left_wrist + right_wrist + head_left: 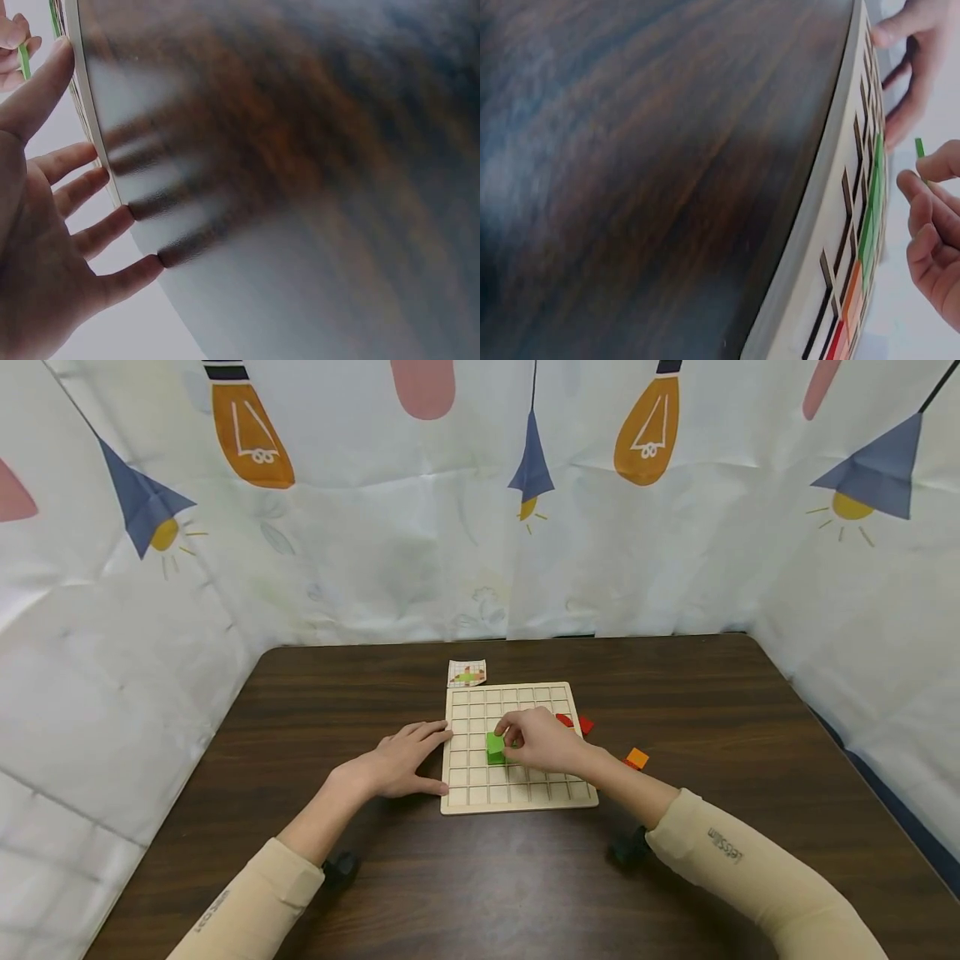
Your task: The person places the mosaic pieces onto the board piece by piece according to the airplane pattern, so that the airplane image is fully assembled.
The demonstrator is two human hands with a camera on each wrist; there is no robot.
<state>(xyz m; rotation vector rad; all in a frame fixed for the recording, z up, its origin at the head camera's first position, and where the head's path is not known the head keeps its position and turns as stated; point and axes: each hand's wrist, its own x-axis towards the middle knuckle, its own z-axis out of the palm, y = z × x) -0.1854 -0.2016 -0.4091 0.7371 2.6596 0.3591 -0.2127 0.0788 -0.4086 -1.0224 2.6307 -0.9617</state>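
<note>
A pale wooden grid board lies on the dark table. My left hand is spread out straight, thumb and fingertips touching the board's left edge. Over the middle of the board, my right hand pinches a thin green tile between thumb and finger. Green tiles lie on the grid under that hand, with an orange tile and a red tile in line with them. The right hand hides part of this row in the head view.
A small pattern card with a coloured figure lies beyond the board's far left corner. Right of the board are a loose red tile and an orange tile. A printed curtain hangs behind the table.
</note>
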